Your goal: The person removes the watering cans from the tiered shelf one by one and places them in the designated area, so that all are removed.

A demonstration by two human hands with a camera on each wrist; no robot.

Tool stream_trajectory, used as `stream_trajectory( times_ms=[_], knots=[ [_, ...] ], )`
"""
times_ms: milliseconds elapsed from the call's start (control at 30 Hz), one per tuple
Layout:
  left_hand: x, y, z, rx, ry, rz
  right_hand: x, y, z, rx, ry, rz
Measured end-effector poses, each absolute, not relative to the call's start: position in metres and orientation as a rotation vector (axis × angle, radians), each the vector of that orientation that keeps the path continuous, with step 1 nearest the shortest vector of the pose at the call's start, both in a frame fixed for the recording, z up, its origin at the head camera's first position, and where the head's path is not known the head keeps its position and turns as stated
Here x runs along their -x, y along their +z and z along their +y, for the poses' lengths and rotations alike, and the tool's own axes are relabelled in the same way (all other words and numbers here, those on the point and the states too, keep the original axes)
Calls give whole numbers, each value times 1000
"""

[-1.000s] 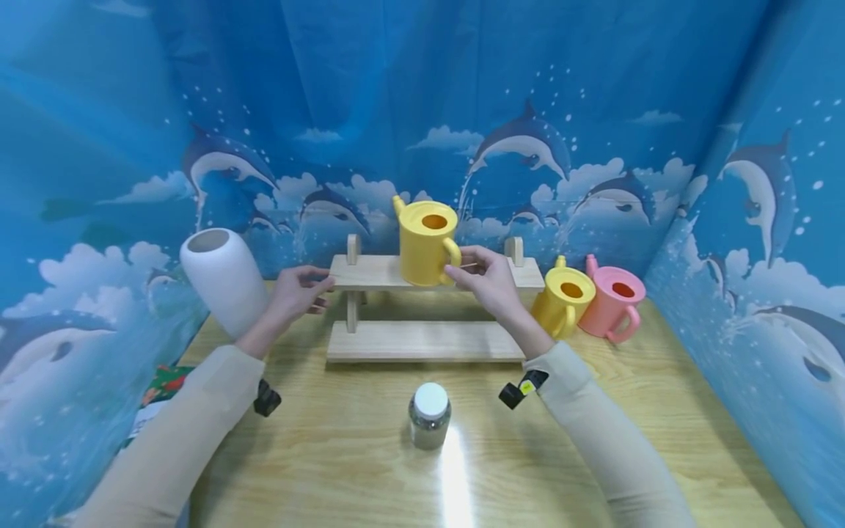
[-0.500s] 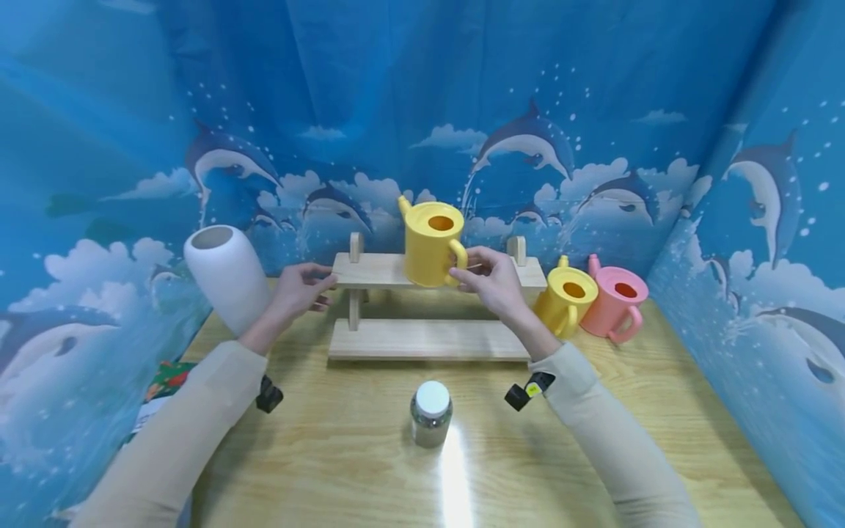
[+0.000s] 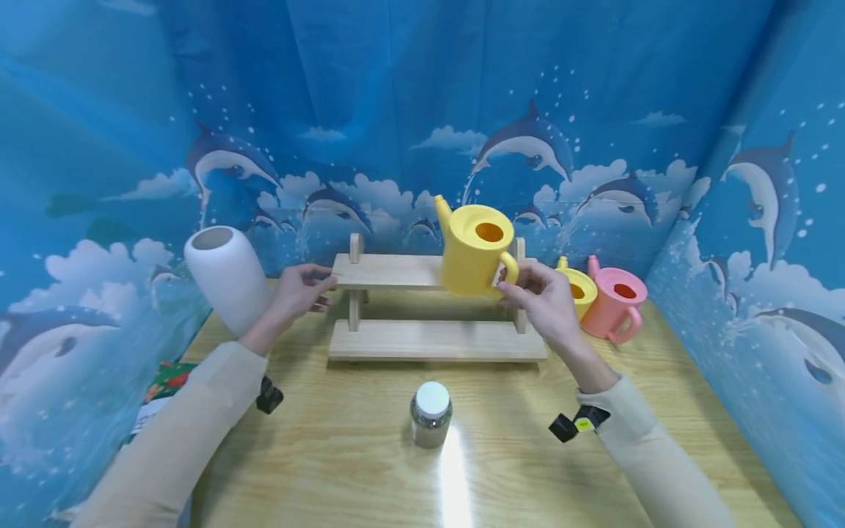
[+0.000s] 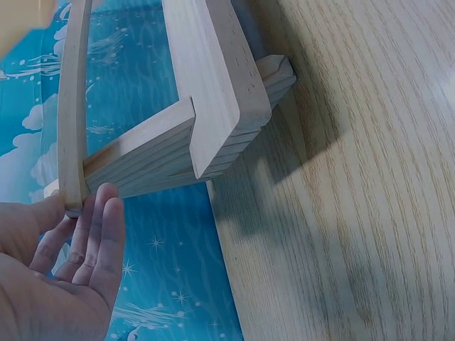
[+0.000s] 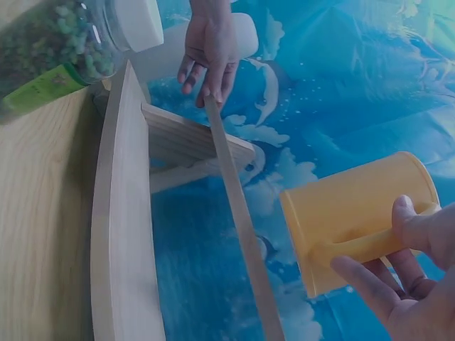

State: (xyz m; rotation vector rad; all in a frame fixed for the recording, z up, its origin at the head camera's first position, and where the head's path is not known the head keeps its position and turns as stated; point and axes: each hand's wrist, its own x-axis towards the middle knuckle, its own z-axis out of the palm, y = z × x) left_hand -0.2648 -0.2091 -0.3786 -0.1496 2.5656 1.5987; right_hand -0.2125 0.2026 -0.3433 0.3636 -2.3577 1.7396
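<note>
A small two-tier wooden shelf (image 3: 376, 273) stands at the back of the table. My left hand (image 3: 298, 295) pinches the left end of its upper board, thumb on one face and fingers on the other, as the left wrist view shows. A yellow watering can (image 3: 470, 257), spout up and to the left, tilts slightly at the shelf's right part. My right hand (image 3: 546, 299) holds it by the handle; in the right wrist view, a gap shows between the can's base (image 5: 295, 245) and the upper board (image 5: 245, 220).
Right of the shelf stand a second yellow watering can (image 3: 582, 290), partly behind my right hand, and a pink one (image 3: 612, 301). A white vase (image 3: 227, 279) leans at the left behind my forearm. A white-lidded jar (image 3: 430, 416) stands in front. Dolphin-printed sheets wall the table.
My right hand has moved to the right with the yellow watering can, off the shelf's middle and more tilted. The left hand has stayed at the shelf's end.
</note>
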Motion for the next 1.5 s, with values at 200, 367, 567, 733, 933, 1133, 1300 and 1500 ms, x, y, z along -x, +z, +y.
stream_trajectory(
  times_ms=[200,367,567,733,933,1133,1300,1500],
  knots=[
    [266,-380,-210,154,1595,2562,186,-343,238,-301,1765,-2257],
    [266,-381,-209,153,1597,2560,164,-346,272,-285,1834,-2110],
    [266,-381,-208,143,1604,2566,132,-353,313,-181,1763,-2139],
    [265,-381,-208,157,1609,2567,110,-365,337,-10,1795,-2135],
    [265,-381,-210,144,1624,2560,88,-385,353,176,1903,-2032],
    [265,-381,-212,161,1610,2563,77,-407,364,272,1961,-1958],
    [266,-381,-211,166,1599,2564,70,-427,374,312,1979,-1970],
    [266,-380,-209,154,1598,2571,64,-449,381,337,1961,-2051]
  ],
)
